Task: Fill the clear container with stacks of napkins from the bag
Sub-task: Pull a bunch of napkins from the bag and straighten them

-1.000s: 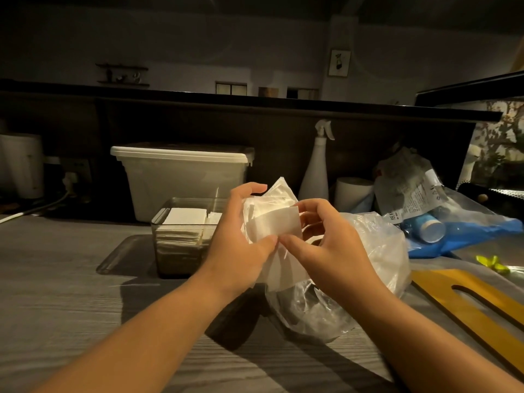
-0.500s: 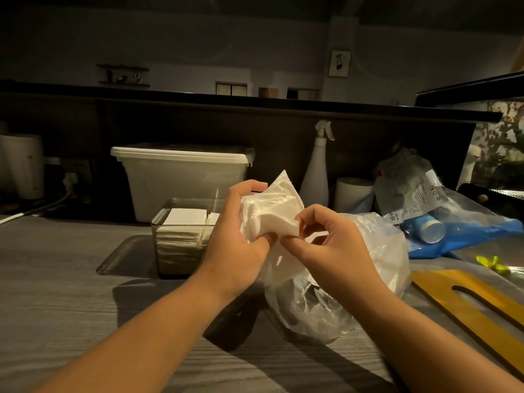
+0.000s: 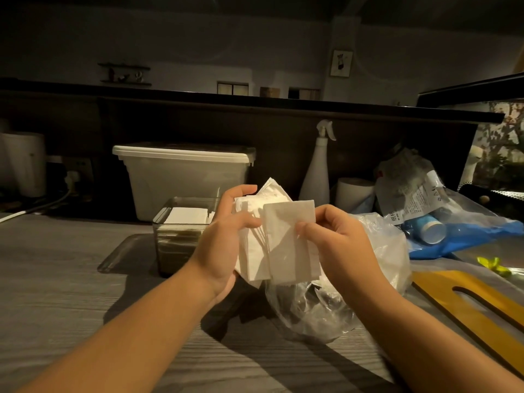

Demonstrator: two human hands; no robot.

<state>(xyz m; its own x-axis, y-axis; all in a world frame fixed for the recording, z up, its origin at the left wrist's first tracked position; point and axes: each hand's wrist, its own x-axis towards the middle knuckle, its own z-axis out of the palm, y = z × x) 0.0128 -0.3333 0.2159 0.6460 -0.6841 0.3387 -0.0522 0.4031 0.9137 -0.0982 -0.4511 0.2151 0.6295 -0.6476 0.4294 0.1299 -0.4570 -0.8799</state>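
Since a moment earlier the white folded paper napkin stack (image 3: 286,251) had come farther out of the crumpled clear plastic bag (image 3: 312,310); left hand (image 3: 224,239) gripped its left side, right hand (image 3: 337,242) pinched its front sheet; the clear rectangular container (image 3: 170,231) stood behind the left hand, toward the grey worktop's (image 3: 71,279) far edge.

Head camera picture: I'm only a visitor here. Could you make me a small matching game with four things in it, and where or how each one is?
Things:
1. napkin stack
2. clear container
3. spray bottle
4. yellow board

Places or states:
A. lying flat at the far right
B. gripped by the left hand, pinched by the right hand
C. standing upright at the back
D. partly filled with white sheets

Pairs: 1-B, 2-D, 3-C, 4-A
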